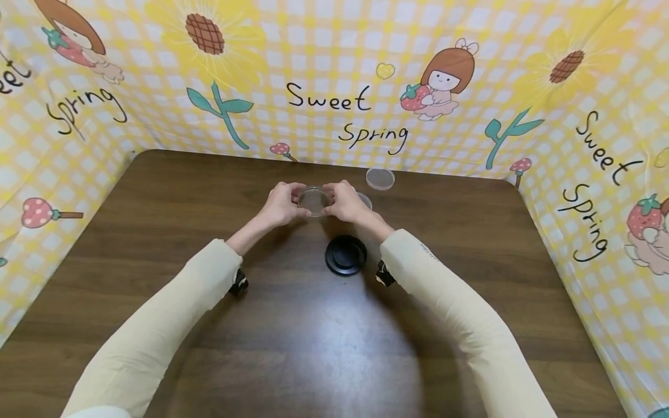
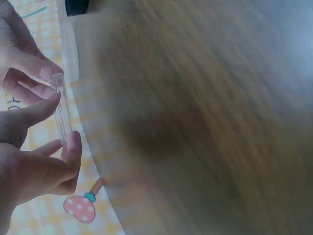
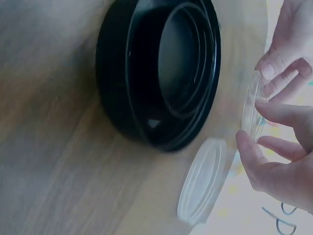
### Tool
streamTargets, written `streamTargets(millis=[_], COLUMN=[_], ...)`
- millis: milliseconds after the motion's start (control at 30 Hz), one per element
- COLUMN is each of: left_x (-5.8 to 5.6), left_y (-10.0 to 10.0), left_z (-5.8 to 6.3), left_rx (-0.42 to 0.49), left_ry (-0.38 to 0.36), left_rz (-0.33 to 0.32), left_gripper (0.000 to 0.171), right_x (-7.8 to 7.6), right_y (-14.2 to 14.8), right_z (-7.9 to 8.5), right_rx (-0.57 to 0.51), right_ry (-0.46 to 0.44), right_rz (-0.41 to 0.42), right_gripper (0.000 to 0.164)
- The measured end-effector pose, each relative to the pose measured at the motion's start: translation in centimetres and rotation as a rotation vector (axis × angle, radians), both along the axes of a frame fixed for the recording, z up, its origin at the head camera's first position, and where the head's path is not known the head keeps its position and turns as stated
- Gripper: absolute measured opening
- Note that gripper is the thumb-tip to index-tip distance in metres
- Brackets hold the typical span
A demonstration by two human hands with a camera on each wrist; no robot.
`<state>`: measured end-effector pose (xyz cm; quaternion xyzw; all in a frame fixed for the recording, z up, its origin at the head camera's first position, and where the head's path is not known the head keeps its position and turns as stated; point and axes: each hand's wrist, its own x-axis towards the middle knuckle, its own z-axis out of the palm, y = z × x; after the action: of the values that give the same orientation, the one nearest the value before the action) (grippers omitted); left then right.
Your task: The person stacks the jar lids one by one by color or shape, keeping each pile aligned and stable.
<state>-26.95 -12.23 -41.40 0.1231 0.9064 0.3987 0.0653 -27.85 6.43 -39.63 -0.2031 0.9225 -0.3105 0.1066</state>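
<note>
Both hands hold a clear, shallow round dish like a petri dish [image 1: 314, 201] above the far part of the table. My left hand [image 1: 282, 204] pinches its left rim between thumb and fingers. On the opposite rim, my right hand [image 1: 345, 201] grips it the same way. From the left wrist view the dish [image 2: 62, 110] appears edge-on, with fingertips at both ends. Near my right hand lies a second clear round dish or lid [image 1: 364, 201], partly hidden by that hand; in the right wrist view this lid [image 3: 202, 181] shows a raised rim.
A black round stepped base [image 1: 345, 255] sits on the brown wooden table [image 1: 292, 348], nearer me than the hands. Another clear round piece [image 1: 380, 179] lies by the back edge. Yellow checkered cloth [image 1: 324, 64] walls the back and both sides.
</note>
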Motion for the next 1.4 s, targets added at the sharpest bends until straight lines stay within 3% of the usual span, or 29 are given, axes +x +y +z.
streamTargets(millis=[267, 400, 633, 767, 967, 1400], left_x=[-0.7, -1.0, -1.4, -1.7, -2.3, -2.1], left_y=[2.7, 4.3, 6.7, 7.6, 8.3, 8.5], left_z=[-0.1, -0.2, -0.6, -0.8, -1.2, -1.6], left_rx=[0.013, 0.04, 0.041, 0.035, 0.014, -0.014], left_ry=[0.027, 0.037, -0.008, 0.017, 0.039, 0.048], left_rz=[-0.034, -0.061, -0.1, -0.112, -0.123, -0.132], left_gripper=[0.062, 0.062, 0.061, 0.057, 0.058, 0.057], right_x=[-0.5, -0.5, -0.5, -0.7, -0.8, -0.8], right_y=[3.0, 4.8, 7.2, 7.9, 8.4, 8.4], right_z=[0.2, 0.3, -0.1, -0.4, -0.9, -1.9], right_rx=[-0.056, -0.054, -0.031, -0.042, -0.04, -0.027], right_ry=[-0.019, -0.019, -0.04, -0.028, -0.026, 0.016], right_rz=[-0.007, -0.036, -0.065, -0.07, -0.087, -0.075], right_gripper=[0.057, 0.057, 0.056, 0.056, 0.057, 0.057])
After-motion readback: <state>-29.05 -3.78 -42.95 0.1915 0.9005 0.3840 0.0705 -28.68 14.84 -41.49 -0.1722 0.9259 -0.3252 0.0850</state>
